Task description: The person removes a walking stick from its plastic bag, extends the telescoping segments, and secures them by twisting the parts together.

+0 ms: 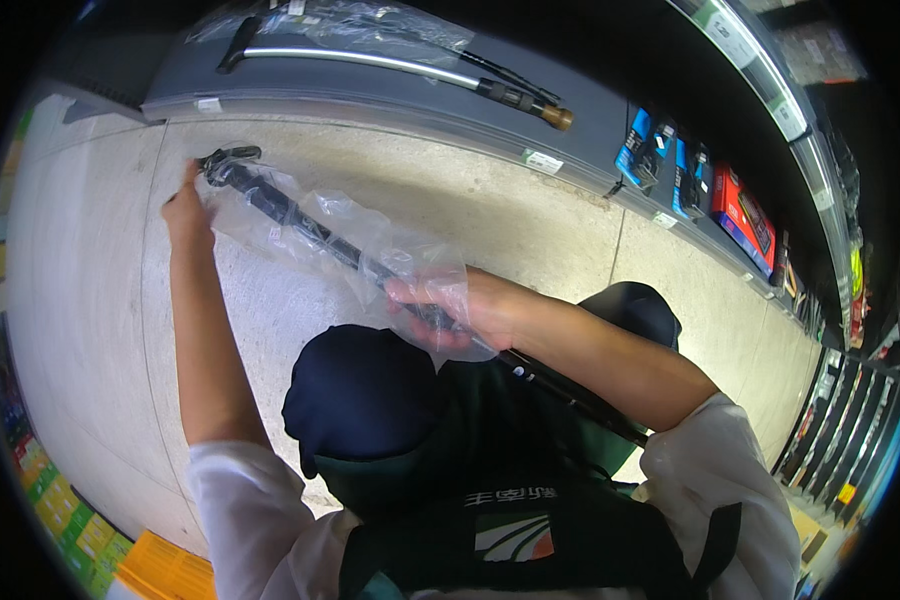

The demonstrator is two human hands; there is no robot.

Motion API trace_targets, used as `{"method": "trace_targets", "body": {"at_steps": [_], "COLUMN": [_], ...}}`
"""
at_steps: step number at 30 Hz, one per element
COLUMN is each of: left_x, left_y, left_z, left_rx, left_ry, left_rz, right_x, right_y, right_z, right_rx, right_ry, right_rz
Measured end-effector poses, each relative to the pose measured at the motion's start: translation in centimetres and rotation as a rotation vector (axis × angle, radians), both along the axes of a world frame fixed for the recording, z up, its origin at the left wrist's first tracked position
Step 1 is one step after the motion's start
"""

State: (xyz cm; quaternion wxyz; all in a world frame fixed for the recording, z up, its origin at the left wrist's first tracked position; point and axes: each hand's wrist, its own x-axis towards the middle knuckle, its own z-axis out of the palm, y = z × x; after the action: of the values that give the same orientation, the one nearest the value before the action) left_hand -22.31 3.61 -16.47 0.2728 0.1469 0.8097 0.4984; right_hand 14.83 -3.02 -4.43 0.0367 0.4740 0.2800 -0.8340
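Note:
A black trekking pole [319,236] slants across in front of me, its upper part in a clear plastic bag [412,251]. My right hand [457,311] is wrapped around the lower shaft, with the film lying over the fingers. From there the shaft runs on beneath my right forearm, toward my lap. At the far left, my left hand [186,206] reaches the pole's dark handle [229,161] with an extended finger. Its other fingers look curled, and whether they pinch the handle or strap is hidden.
A grey shelf [390,97] runs along the far side, bearing a silver walking stick [360,61], blue-carded packs [645,150] and a red box [742,217]. My knees [364,394] rise close below the pole. An orange crate [169,566] stands on the floor at lower left.

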Motion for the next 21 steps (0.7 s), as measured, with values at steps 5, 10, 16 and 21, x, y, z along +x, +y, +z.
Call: {"method": "trace_targets", "body": {"at_steps": [5,10,16,21], "left_x": [10.6,18.6,16.9,11.5], "left_y": [-3.6,-6.6,-4.5,-2.1], "left_z": [10.1,12.2,8.2,2.3], "left_rx": [-0.195,-0.197,0.009,0.203], "left_ry": [-0.06,-0.416,-0.152,0.228], "left_rz": [-0.723,-1.089,-0.819,-0.55], "right_x": [0.3,-0.7,0.2,0.2], "right_y": [0.8,2.4,2.2,1.8], "right_z": [-1.6,-0.1,-1.2,-0.6], "right_rx": [0.075,0.196,0.158,0.084], "right_ry": [-0.003,0.065,0.115,0.172], "right_rz": [-0.128,-0.219,-0.213,-0.203]}}
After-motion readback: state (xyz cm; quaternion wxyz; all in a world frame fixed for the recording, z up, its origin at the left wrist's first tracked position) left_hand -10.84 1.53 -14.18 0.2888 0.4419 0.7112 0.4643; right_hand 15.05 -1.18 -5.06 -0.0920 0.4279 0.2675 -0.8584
